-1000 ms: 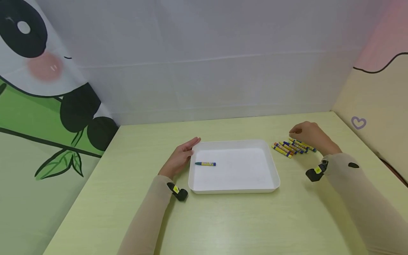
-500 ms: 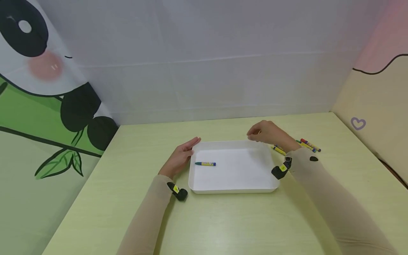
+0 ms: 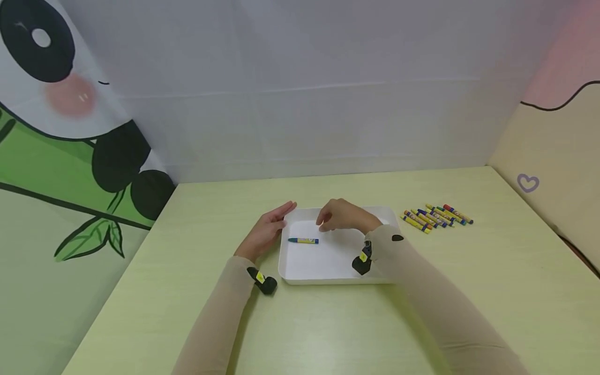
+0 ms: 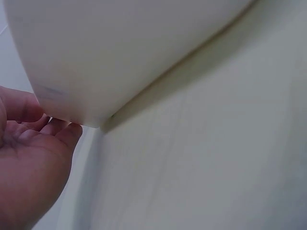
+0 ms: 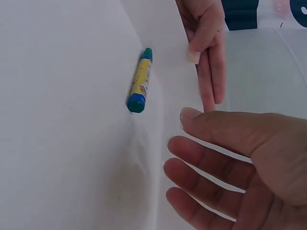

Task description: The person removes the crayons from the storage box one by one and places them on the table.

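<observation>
A dark green crayon [image 3: 303,240] with a yellow and blue wrapper lies in the white tray [image 3: 328,271], near its left side. My left hand [image 3: 265,232] holds the tray at its far left corner, thumb at the rim and fingers along the outside; the left wrist view has this hand [image 4: 36,158] against the tray wall [image 4: 120,52]. Above the tray, right of the crayon, hovers my right hand [image 3: 344,215]. In the right wrist view, nothing shows between its loosely bent fingers [image 5: 206,167] and thumb, and the crayon [image 5: 140,81] lies apart from them.
Several crayons [image 3: 437,216] in yellow wrappers lie side by side on the pale table [image 3: 328,328], right of the tray. A white cloth backdrop [image 3: 300,125] rises behind the table. A printed panel stands at the left and a beige wall [image 3: 558,172] at the right.
My right hand has travelled left from above the crayon group to over the tray, and that group is uncovered again. The left hand, tray and green crayon have stayed in place.
</observation>
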Demonstrator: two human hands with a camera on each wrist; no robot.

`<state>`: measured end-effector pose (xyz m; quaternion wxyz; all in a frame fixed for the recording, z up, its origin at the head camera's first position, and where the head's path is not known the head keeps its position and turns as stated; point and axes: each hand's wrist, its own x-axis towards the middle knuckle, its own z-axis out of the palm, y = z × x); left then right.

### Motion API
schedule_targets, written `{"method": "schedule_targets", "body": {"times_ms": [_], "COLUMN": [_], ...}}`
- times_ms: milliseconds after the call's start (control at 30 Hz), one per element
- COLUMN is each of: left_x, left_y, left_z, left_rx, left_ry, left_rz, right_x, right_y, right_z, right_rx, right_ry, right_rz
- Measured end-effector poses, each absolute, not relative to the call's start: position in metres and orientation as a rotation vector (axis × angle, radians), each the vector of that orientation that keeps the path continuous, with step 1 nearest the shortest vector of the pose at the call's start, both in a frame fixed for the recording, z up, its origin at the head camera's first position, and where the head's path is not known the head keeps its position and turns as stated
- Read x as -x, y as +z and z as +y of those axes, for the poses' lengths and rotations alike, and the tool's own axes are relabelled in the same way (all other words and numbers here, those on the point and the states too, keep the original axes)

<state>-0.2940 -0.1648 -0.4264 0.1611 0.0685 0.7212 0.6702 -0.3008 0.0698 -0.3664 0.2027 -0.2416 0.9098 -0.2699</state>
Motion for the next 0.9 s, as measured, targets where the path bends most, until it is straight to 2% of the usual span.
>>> {"method": "schedule_targets", "body": {"times_ms": [400,900], "left_x": [0.294,0.295], "left_y": [-0.423,-0.426], "left_z": [-0.164,-0.165], "left_rx": [-0.226,-0.225], "left_ry": [1.923,1.949], "left_rz": [2.042,2.023], "right_x": [0.297,0.293], "right_y": [-0.381,-0.380], "right_z": [0.043,0.038], "right_rx": [0.691,0.702], "right_ry": [-0.633,-0.570], "right_rz": [2.542,2.585]}}
